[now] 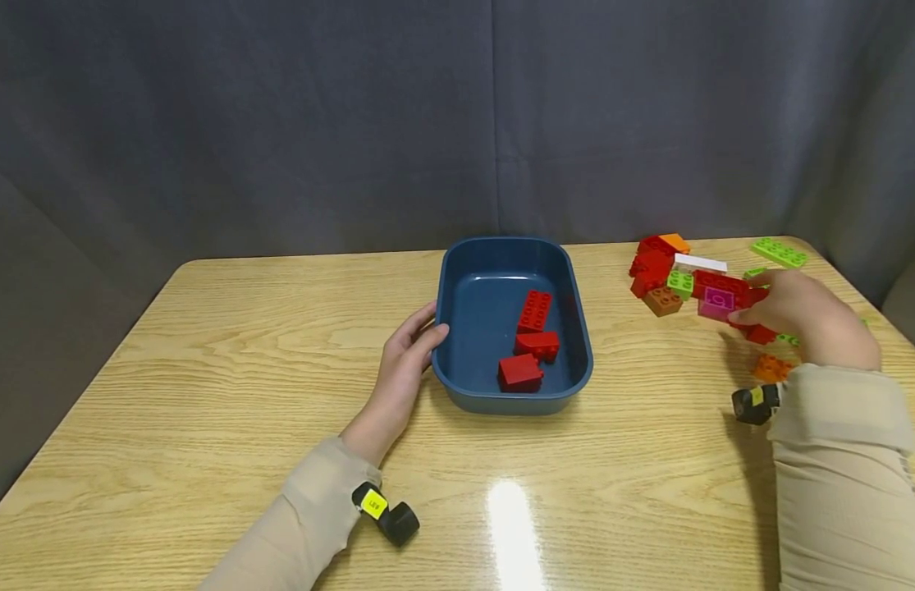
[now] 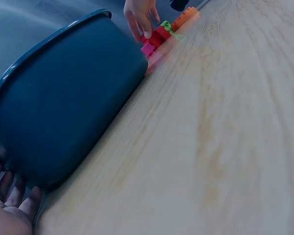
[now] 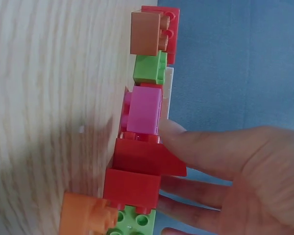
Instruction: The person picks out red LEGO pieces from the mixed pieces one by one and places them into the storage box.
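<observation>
A blue plastic bin point(image 1: 464, 396) stands mid-table with several red toy building bricks point(image 1: 537, 345) in it. At its left side my left hand point(image 1: 401, 369) holds it, thumb at the rim and fingers against the outer wall. Over to the right, my right hand point(image 1: 804, 312) is in a pile of toy bricks, its thumb and fingers around a red sloped brick point(image 3: 147, 159). Right by the thumb tip sits a pink brick point(image 3: 144, 110). A red brick point(image 3: 132, 188) and a green brick point(image 3: 132, 223) lie close to the fingers, which are partly hidden behind the bricks.
Around the right hand lie a white brick point(image 1: 699, 263), a brown brick point(image 1: 662, 301), a small green brick point(image 1: 680, 284), an orange brick point(image 1: 771, 368) and a flat green brick point(image 1: 778, 252). A grey curtain point(image 1: 339, 123) hangs behind the wooden table point(image 1: 243, 353).
</observation>
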The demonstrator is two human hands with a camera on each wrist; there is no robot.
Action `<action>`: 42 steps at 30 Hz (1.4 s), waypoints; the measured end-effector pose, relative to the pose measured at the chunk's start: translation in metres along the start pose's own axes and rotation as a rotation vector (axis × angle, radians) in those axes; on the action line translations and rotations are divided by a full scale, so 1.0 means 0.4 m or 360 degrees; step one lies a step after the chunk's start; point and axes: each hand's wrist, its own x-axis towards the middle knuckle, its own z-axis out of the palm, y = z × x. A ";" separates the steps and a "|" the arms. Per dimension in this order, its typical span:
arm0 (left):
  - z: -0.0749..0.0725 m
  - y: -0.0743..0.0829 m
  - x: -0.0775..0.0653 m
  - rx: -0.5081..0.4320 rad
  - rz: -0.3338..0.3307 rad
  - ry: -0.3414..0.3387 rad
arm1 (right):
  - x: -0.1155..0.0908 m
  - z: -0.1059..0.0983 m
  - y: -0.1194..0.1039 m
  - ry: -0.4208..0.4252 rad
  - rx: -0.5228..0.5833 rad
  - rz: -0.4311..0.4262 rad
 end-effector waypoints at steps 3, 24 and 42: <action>-0.002 -0.002 0.002 0.0006 -0.0008 0.0001 | -0.001 0.002 -0.001 -0.0015 0.0009 0.0017; 0.000 -0.003 0.000 0.0022 -0.0026 0.0015 | 0.002 0.018 -0.006 0.0044 0.0043 0.0063; 0.000 -0.001 -0.001 0.0022 -0.0038 0.0013 | -0.015 0.006 -0.020 0.0202 0.0017 0.0023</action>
